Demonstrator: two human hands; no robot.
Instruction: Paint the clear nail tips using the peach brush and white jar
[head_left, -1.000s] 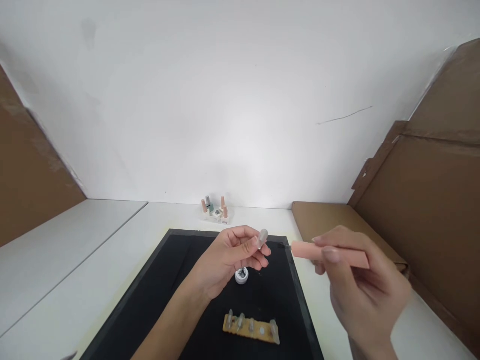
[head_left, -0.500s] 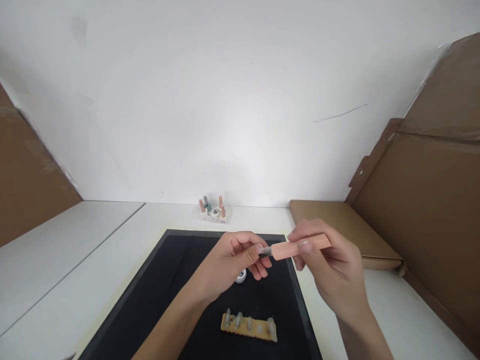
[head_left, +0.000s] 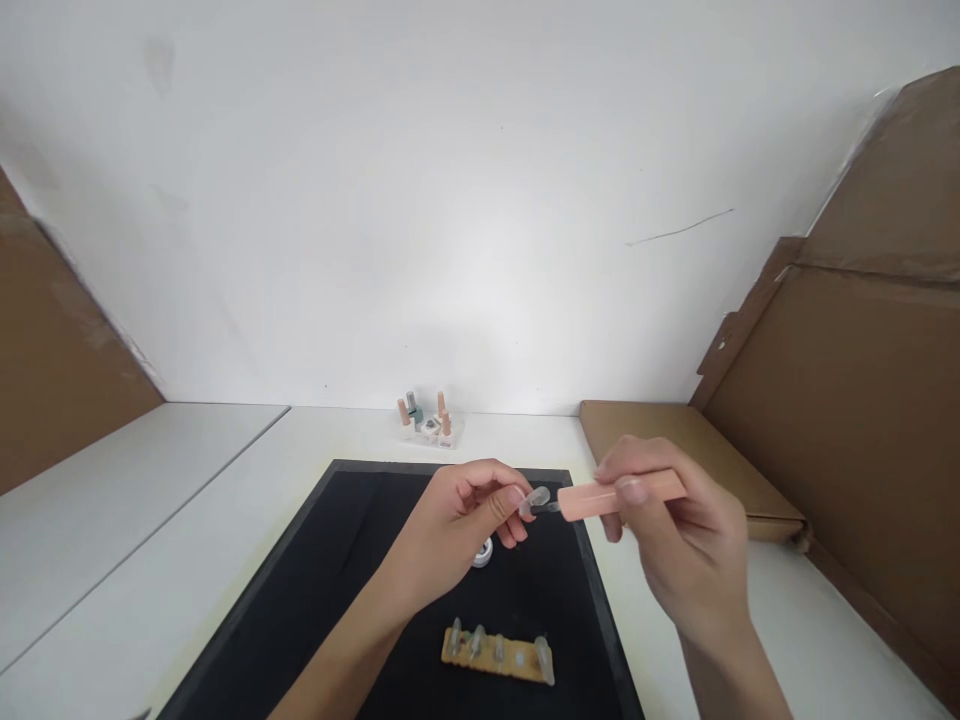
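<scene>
Between the thumb and fingers of my left hand (head_left: pixel 469 515) is a clear false nail (head_left: pixel 537 497), pointing to the right. My right hand (head_left: pixel 675 525) grips a nail polish brush (head_left: pixel 619 496) by its long peach cap, the bristles aimed left. The brush tip reaches the false nail or lies right beside it; I cannot tell if they touch. Below the hands, a yellowish strip (head_left: pixel 499 656) with several clear false nails on it lies on the black mat (head_left: pixel 300 610). A small round white container (head_left: pixel 482 552) is partly hidden behind my left hand.
A clear holder (head_left: pixel 427 436) with several nail polish bottles, peach and grey caps, stands at the back by the white wall. On the right are a flat cardboard box (head_left: pixel 660 440) and a tall cardboard panel (head_left: pixel 885 400). Another cardboard panel (head_left: pixel 60 350) stands at left.
My right hand has shifted slightly right with the brush, drawing it back from my left fingers. The clear false nail now shows more plainly. My left hand stays nearly in place.
</scene>
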